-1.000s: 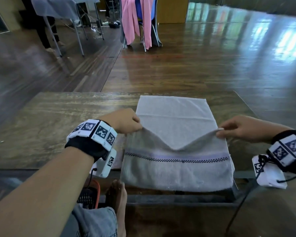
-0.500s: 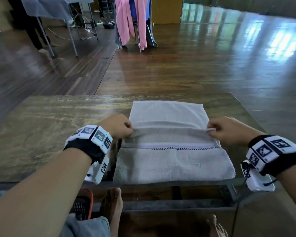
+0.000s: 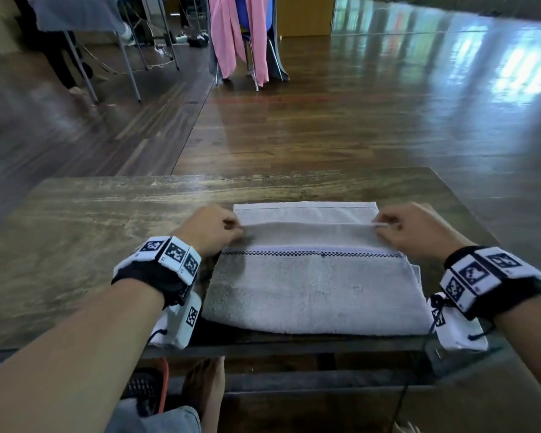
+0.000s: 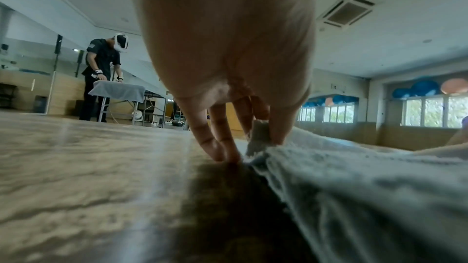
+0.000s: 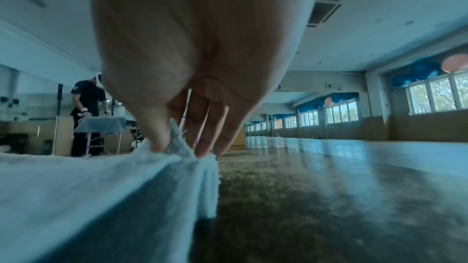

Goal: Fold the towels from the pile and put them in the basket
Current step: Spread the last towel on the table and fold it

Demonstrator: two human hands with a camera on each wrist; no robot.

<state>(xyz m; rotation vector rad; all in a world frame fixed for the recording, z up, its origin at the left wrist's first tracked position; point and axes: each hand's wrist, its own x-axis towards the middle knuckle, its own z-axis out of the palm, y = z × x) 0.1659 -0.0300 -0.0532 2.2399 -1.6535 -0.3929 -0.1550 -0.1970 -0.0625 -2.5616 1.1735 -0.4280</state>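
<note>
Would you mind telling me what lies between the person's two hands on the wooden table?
Only the folded grey towel: the left hand and right hand pinch its upper edge at opposite corners, seen in the head view.

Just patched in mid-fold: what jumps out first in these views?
A pale grey terry towel with a dark checked stripe lies half-folded at the near edge of the worn wooden table. The left hand and right hand each pinch a corner of its upper layer. Pink cloth draped on a chair stands beyond.
</note>
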